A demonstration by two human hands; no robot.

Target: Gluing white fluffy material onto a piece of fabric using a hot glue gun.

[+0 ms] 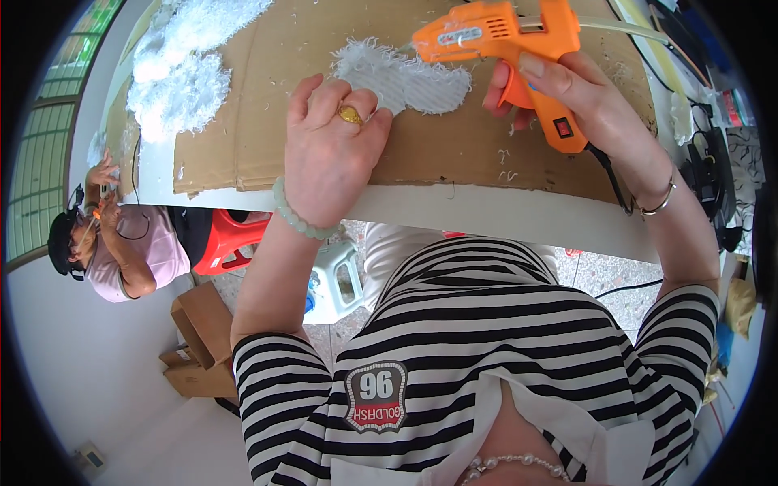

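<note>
An orange glue gun is gripped in my right hand, its nozzle pointing left over a white fuzzy fabric piece. The fabric lies backing-side up on a brown cardboard sheet. My left hand, with a gold ring and a pale green bead bracelet, rests palm down on the cardboard, its fingertips pressing the fabric's left end. A clear glue stick sticks out of the gun's back toward the right.
A heap of white fluffy pieces lies at the far left of the white table. Another person in a pink top sits at the left. A red stool, a white stool, cardboard boxes and cables are around.
</note>
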